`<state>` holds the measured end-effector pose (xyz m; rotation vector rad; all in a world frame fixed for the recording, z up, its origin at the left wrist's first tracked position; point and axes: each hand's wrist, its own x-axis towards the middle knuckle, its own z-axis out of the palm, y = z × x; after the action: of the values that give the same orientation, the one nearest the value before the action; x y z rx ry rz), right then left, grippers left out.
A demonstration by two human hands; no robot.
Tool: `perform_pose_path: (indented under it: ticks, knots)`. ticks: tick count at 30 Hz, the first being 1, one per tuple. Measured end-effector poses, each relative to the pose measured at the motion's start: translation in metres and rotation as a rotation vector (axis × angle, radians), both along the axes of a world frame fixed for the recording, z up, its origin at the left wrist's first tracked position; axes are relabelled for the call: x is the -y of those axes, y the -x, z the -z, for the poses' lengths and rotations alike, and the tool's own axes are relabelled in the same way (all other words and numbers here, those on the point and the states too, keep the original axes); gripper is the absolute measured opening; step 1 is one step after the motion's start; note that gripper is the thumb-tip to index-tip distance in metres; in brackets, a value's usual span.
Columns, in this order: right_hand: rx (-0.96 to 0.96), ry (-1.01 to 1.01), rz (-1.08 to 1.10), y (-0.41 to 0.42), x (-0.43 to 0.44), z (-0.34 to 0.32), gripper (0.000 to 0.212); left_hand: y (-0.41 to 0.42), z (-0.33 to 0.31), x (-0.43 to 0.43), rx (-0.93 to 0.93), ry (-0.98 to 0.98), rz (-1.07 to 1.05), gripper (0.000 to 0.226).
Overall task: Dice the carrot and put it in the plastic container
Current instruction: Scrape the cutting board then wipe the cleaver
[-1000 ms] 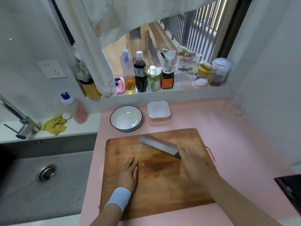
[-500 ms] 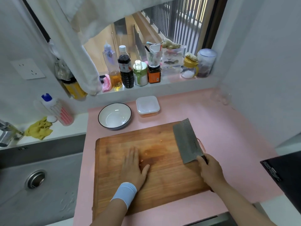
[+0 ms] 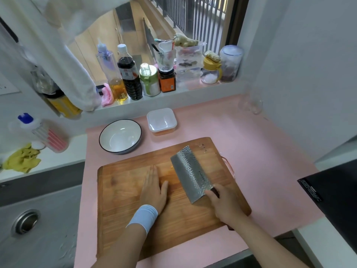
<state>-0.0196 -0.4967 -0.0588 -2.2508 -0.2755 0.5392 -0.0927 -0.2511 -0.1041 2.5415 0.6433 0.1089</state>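
My left hand (image 3: 153, 187) lies flat with straight fingers on the wooden cutting board (image 3: 119, 206). Gripping the cleaver's handle, my right hand (image 3: 224, 205) keeps the cleaver (image 3: 190, 174) with its broad blade flat over the board's right half. A small orange carrot bit (image 3: 171, 167) lies just left of the blade. The plastic container (image 3: 161, 120), lid on, shows orange through its base and stands behind the board on the pink counter.
An empty white bowl (image 3: 120, 135) sits left of the container. Bottles and jars (image 3: 150, 78) line the window sill. The sink (image 3: 34, 221) is to the left. A black appliance (image 3: 332, 186) is at the right edge.
My right hand swung the cleaver from the board's middle to its right half and laid the blade flat. My left hand stayed flat on the board. The camera shifted.
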Motion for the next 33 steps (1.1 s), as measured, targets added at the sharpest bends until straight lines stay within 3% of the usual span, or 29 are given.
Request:
perform_pose_path:
  ticks: [5,10,14,17,20,22,25,27,33]
  knots:
    - [-0.106,-0.095,0.224,-0.012,0.042,-0.005,0.023,-0.035,-0.005,0.001,-0.112,-0.106,0.167,0.096]
    - [-0.175,-0.067,0.293,0.001,0.081,-0.009,0.015,-0.055,-0.007,0.025,-0.143,-0.161,0.442,0.093]
    - [-0.176,-0.052,0.32,0.026,0.082,0.0,0.015,-0.033,-0.003,0.039,-0.037,-0.145,0.505,0.081]
    - [-0.144,-0.023,0.239,0.042,0.064,0.004,0.014,-0.012,-0.003,0.04,0.073,-0.027,0.536,0.068]
    - [-0.131,-0.014,0.173,0.053,0.042,0.007,0.013,0.01,-0.009,0.033,0.216,0.087,0.394,0.056]
    - [-0.113,-0.006,0.172,0.053,0.032,0.008,0.017,0.023,-0.011,0.019,0.271,-0.004,0.207,0.054]
    - [-0.073,0.057,0.161,0.048,0.027,0.01,0.021,0.048,-0.007,-0.012,0.105,-0.154,-0.152,0.068]
    - [-0.077,0.089,0.147,0.049,0.023,0.011,0.024,0.066,-0.001,-0.027,-0.042,-0.162,-0.279,0.083]
    - [-0.073,0.179,0.053,0.062,-0.013,0.012,0.026,0.064,0.005,-0.011,-0.129,-0.144,-0.072,0.089]
